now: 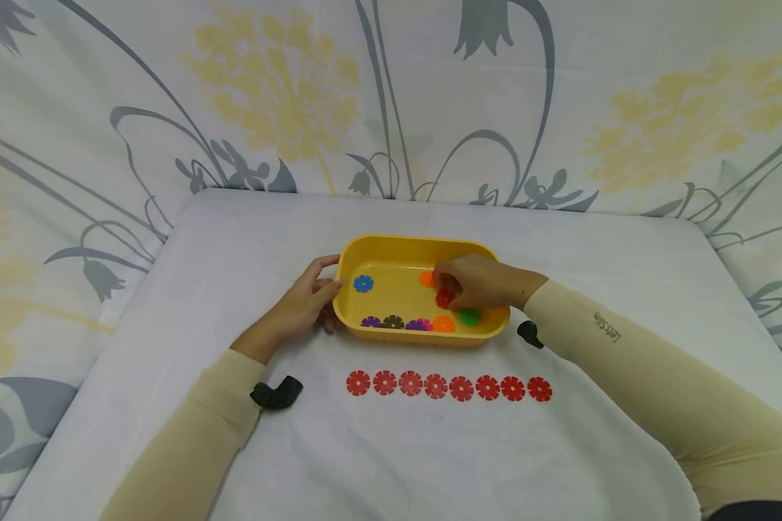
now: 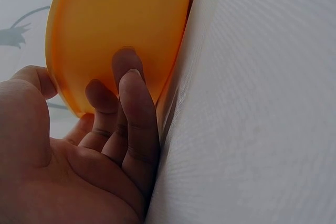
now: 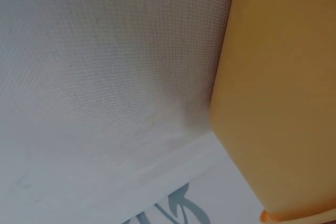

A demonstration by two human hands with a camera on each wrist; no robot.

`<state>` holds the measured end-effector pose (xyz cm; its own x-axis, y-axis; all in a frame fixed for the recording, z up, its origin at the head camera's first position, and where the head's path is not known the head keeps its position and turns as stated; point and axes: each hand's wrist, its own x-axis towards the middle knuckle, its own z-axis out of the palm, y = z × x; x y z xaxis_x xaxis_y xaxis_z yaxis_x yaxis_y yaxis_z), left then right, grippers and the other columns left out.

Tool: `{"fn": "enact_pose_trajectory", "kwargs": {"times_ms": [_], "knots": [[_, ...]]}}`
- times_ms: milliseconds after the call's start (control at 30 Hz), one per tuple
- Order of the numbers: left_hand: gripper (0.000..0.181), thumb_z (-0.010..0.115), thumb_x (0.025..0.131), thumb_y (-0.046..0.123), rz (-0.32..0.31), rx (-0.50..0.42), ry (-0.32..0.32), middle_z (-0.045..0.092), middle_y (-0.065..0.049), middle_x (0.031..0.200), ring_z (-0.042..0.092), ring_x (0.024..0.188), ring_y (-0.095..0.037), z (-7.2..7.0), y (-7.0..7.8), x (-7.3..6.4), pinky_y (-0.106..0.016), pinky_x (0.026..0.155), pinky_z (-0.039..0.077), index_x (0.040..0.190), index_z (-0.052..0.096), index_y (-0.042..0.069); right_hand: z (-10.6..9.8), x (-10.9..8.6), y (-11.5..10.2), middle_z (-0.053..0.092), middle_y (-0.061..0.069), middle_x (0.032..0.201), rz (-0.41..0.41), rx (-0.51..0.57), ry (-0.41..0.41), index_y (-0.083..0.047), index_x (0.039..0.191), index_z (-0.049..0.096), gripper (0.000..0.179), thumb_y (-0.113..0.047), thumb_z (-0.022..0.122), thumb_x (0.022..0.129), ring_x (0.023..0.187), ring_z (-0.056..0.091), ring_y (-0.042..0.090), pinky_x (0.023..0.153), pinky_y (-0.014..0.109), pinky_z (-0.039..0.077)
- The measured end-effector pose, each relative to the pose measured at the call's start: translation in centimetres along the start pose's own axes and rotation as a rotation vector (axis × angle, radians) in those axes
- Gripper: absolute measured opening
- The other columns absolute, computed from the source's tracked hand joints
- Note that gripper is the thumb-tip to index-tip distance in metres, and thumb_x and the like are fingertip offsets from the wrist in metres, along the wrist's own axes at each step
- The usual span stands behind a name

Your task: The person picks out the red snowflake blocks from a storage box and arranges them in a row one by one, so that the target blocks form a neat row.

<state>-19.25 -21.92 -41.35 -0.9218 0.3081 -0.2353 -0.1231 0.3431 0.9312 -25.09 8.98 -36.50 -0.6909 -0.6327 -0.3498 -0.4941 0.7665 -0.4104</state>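
A yellow plastic tray with rounded corners lies on the white cloth. My left hand grips its left end, thumb at the rim and fingers bent against the outer wall in the left wrist view. Inside the tray's right half, my right hand has its fingers curled down and pinches a red notched snowflake disc. Beside those fingers are an orange disc and a green disc. The right wrist view shows only the tray's outer wall and cloth, with the hand hidden.
A row of several red discs lies on the cloth in front of the tray. A blue disc sits at the tray's left, and purple, brown, pink and orange discs line its near wall. Behind the table hangs a flowered curtain.
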Motion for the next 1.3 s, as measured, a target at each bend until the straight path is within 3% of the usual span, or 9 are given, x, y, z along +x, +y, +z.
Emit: {"fn": "enact_pose_trajectory", "kwargs": {"times_ms": [333,500,600,733,867,1033,1300], "knots": [[0.053,0.042,0.108,0.028,0.011,-0.004,-0.003,0.064,-0.022,0.115,0.062,0.064,-0.026,0.0,0.3,0.0,-0.033,0.066,0.058,0.156,0.021,0.024,0.1,-0.4,-0.1,0.063,-0.001,0.091,-0.030,-0.009,0.047,-0.014,0.109,0.061,0.029,-0.017,0.079,0.086,0.084,0.057,0.017,0.082,0.026,0.055],[0.053,0.042,0.108,0.028,0.009,-0.003,0.000,0.065,-0.021,0.114,0.062,0.063,-0.025,0.1,0.3,0.0,-0.033,0.065,0.058,0.156,0.021,0.024,0.3,-0.6,0.0,0.061,0.000,0.087,-0.048,-0.009,0.065,-0.013,0.108,0.060,0.024,-0.020,0.075,0.090,0.078,0.056,0.015,0.075,0.025,0.053],[0.053,0.042,0.108,0.029,0.012,-0.006,-0.003,0.065,-0.022,0.114,0.062,0.063,-0.025,0.1,0.3,0.0,-0.033,0.065,0.058,0.156,0.021,0.024,0.3,-0.7,0.2,0.062,0.000,0.090,-0.058,0.023,0.086,-0.014,0.106,0.060,0.017,-0.018,0.071,0.093,0.077,0.057,0.015,0.072,0.024,0.053],[0.053,0.042,0.108,0.029,0.009,-0.009,-0.007,0.065,-0.021,0.114,0.062,0.064,-0.025,0.3,0.3,0.0,-0.033,0.066,0.058,0.157,0.020,0.024,0.1,-1.4,0.4,0.067,0.000,0.098,-0.082,0.107,0.177,-0.013,0.105,0.061,0.015,-0.012,0.070,0.093,0.086,0.060,0.016,0.080,0.028,0.057],[0.053,0.042,0.108,0.030,-0.001,-0.010,-0.002,0.065,-0.021,0.116,0.062,0.064,-0.025,0.3,0.2,0.0,-0.033,0.066,0.058,0.157,0.020,0.025,-0.2,-2.9,0.3,0.069,0.002,0.103,-0.107,0.155,0.294,-0.010,0.108,0.063,0.018,-0.007,0.071,0.092,0.095,0.063,0.018,0.089,0.036,0.058],[0.054,0.042,0.108,0.030,-0.014,-0.012,0.002,0.064,-0.021,0.117,0.062,0.065,-0.025,0.1,0.0,0.0,-0.033,0.065,0.058,0.157,0.021,0.025,-0.3,-5.5,0.2,0.069,0.005,0.100,-0.102,0.163,0.424,-0.007,0.110,0.063,0.021,-0.004,0.071,0.091,0.090,0.064,0.018,0.087,0.037,0.059],[0.054,0.041,0.108,0.030,-0.004,-0.003,-0.002,0.065,-0.022,0.119,0.063,0.066,-0.026,0.0,-0.1,0.1,-0.034,0.066,0.058,0.157,0.019,0.025,0.3,-10.7,0.7,0.068,0.002,0.097,-0.097,0.235,0.536,-0.009,0.108,0.062,0.024,0.001,0.072,0.088,0.083,0.064,0.012,0.080,0.012,0.054]]}}
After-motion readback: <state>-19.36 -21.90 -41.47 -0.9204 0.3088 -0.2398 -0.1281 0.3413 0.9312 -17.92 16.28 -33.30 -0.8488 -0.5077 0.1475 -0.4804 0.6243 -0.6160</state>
